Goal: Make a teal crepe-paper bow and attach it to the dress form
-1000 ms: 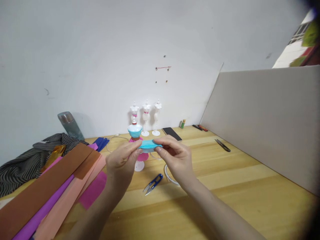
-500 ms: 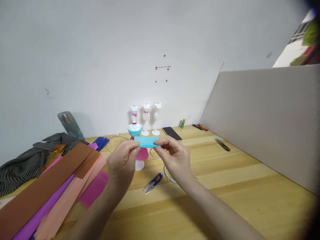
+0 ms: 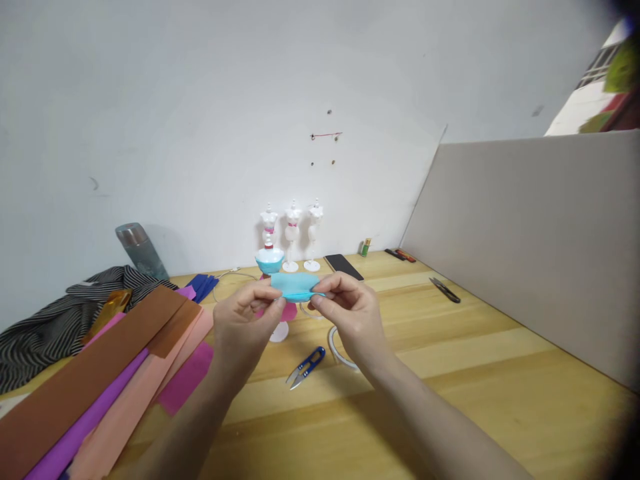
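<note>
A small folded piece of light-blue crepe paper [image 3: 296, 284] is stretched between my two hands above the table. Its left end is pinched between the thumb and fingers of my left hand [image 3: 246, 328]. My right hand [image 3: 353, 315] pinches the other end the same way. A fold along the lower edge bulges slightly between the thumbs. Right behind the paper stands a mini dress form [image 3: 270, 259] with a light-blue top and a pink skirt, partly hidden by the paper and my left hand. Blue-handled thread snips [image 3: 306, 367] lie on the table below my hands.
Brown, purple and peach crepe paper strips [image 3: 95, 360] are heaped at left, beside striped cloth [image 3: 30, 333] and a bottle [image 3: 143, 250]. White dress forms [image 3: 293, 230] and a phone [image 3: 343, 267] are near the wall. A white ring [image 3: 341, 353] and black scissors [image 3: 445, 291] lie at right.
The blue paper's lower fold has opened and bulges more, with both thumbs slightly lower. My hands otherwise stay in nearly the same place, still pinching both ends.
</note>
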The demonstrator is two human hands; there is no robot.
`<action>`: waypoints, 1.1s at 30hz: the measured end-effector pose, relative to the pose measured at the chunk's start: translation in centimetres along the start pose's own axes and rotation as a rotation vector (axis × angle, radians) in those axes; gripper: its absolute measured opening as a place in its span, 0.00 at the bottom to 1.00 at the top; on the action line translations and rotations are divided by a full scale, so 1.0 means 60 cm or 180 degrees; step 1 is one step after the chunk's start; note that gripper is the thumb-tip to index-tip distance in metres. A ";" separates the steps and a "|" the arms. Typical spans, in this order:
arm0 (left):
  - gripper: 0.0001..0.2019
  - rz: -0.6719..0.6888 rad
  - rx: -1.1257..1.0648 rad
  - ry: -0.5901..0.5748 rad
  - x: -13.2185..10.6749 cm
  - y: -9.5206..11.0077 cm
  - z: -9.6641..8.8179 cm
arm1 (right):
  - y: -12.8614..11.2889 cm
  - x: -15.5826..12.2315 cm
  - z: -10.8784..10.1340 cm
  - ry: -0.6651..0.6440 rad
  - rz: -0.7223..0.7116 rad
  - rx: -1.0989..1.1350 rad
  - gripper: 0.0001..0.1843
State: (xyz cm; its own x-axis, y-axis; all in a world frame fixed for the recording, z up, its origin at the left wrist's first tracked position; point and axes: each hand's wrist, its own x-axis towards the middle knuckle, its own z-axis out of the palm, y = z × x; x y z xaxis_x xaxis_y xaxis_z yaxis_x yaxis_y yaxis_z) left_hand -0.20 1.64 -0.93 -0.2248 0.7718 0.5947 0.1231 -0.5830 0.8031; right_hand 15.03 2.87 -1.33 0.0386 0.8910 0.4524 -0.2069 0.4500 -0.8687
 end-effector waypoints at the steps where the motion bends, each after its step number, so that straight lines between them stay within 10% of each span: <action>1: 0.02 -0.0001 -0.0006 0.0021 0.000 0.003 0.001 | 0.000 0.000 0.000 -0.0012 0.0002 0.0000 0.05; 33: 0.04 0.0056 0.0029 -0.0205 -0.004 -0.006 -0.004 | 0.008 0.001 -0.001 0.0046 -0.0159 -0.0158 0.04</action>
State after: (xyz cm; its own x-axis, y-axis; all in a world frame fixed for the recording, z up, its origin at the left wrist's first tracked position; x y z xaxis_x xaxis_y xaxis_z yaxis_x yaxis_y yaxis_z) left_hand -0.44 1.59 -1.36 -0.1598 0.7765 0.6096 0.1353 -0.5945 0.7927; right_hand 14.99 3.13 -1.76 0.0618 0.8679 0.4928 -0.1557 0.4961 -0.8542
